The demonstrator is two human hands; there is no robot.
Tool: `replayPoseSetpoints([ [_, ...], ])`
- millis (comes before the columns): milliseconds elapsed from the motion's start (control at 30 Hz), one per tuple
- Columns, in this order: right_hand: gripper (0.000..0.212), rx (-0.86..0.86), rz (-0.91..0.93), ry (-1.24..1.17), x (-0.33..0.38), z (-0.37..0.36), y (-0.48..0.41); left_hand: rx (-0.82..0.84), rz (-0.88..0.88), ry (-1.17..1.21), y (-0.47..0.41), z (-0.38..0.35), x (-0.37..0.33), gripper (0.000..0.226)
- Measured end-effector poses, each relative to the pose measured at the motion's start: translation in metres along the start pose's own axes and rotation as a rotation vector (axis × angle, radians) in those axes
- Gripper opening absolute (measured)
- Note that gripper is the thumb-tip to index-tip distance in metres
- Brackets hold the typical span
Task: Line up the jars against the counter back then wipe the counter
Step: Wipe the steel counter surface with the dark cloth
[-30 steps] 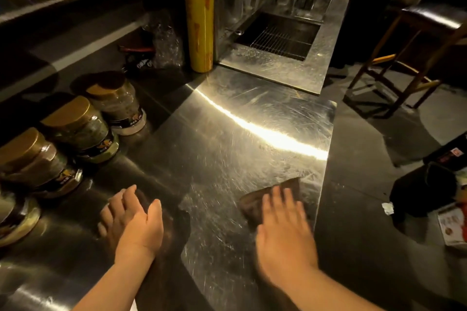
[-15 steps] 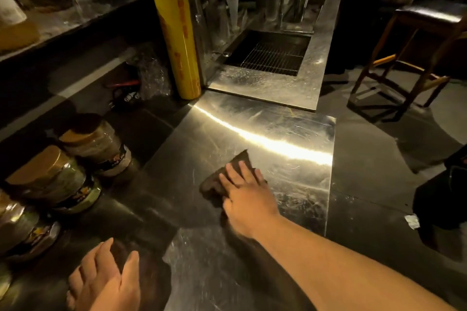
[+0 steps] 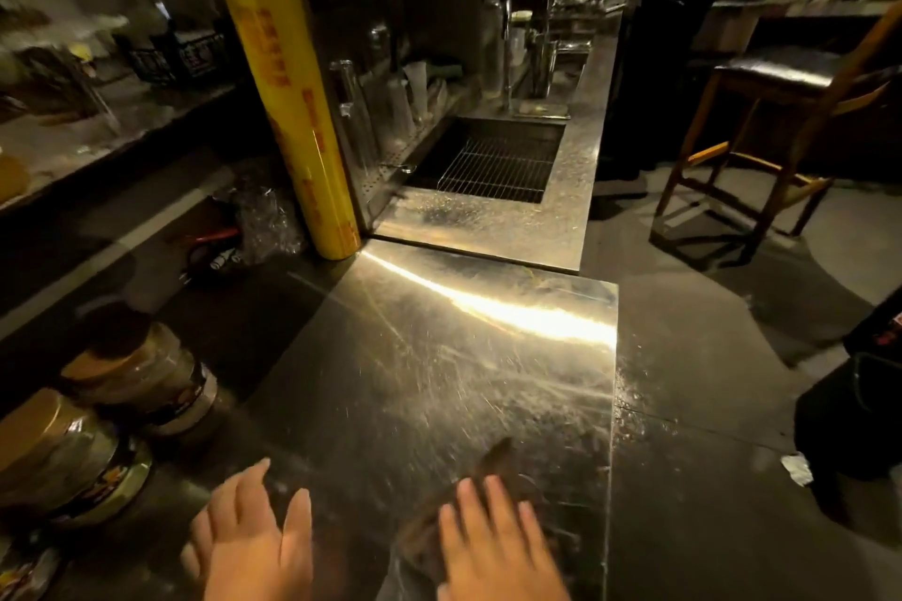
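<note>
Gold-lidded jars stand in a row along the left back of the steel counter (image 3: 439,381): one jar (image 3: 146,371) farthest away, a second jar (image 3: 63,459) nearer, and part of a third jar (image 3: 24,566) at the bottom left corner. My right hand (image 3: 498,547) lies flat on a dark brown cloth (image 3: 493,469) near the counter's front edge. My left hand (image 3: 254,537) rests palm down on the counter beside it, fingers apart, holding nothing.
A tall yellow roll of cling film (image 3: 288,88) stands at the counter's back. Behind it a sink with a wire rack (image 3: 493,161) is set in. Crumpled plastic (image 3: 263,220) lies left of the roll. A wooden bar stool (image 3: 771,112) stands right, past the counter edge.
My right hand has pulled the cloth back from the counter's middle toward the near front edge. The view has tilted up. The left hand stays flat on the counter.
</note>
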State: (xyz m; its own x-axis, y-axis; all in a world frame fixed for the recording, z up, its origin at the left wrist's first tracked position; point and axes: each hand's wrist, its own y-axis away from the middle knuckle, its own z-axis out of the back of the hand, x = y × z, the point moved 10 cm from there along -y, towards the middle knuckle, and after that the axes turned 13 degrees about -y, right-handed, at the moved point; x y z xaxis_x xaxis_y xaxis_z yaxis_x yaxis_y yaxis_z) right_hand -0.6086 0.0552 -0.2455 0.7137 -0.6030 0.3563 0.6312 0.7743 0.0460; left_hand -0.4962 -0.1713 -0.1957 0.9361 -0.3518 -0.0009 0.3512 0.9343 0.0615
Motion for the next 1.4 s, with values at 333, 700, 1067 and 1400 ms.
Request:
replayPoseSetpoints([
  [333,0.062,0.207,0.359,-0.048,0.088,-0.013,-0.184,-0.008,0.028,0.288,-0.038,-0.025,-0.011,0.053],
  [700,0.051,-0.086,-0.297,-0.162,-0.188,0.106,-0.122,0.005,-0.065,0.179,-0.035,-0.036,-0.022,0.058],
  [1067,0.038,0.078,-0.276,-0.250,-0.143,0.136,-0.128,0.011,-0.121,0.179,-0.029,-0.030,-0.023,0.060],
  [1400,0.078,0.139,0.091,-0.047,0.036,0.001,-0.117,0.054,-0.179,0.182,-0.033,-0.030,-0.025,0.069],
])
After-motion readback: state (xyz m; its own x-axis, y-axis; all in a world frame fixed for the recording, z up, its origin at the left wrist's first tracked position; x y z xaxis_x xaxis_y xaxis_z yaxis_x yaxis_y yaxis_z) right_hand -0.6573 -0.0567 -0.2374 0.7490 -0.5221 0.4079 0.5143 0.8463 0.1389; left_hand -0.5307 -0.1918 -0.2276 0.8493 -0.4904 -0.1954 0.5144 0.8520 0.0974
